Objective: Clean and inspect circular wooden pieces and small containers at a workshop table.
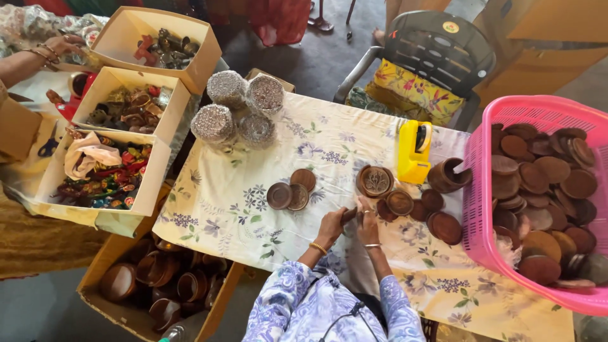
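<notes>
A tabletop draped in a cream cloth printed with blue flowers stands on a grey floor, a dark plastic chair at its far edge and open cardboard boxes of small painted figures to the left. A pink plastic basket heaped with round brown wooden lids sits at the right. Near the middle of the near edge, the left hand and right hand are closed together around a small dark brown wooden piece, its long axis running roughly left to right between them. Both forearms rise from the near edge, wrists bent inward, gold bangles on each. Loose round brown wooden discs lie just beyond.
</notes>
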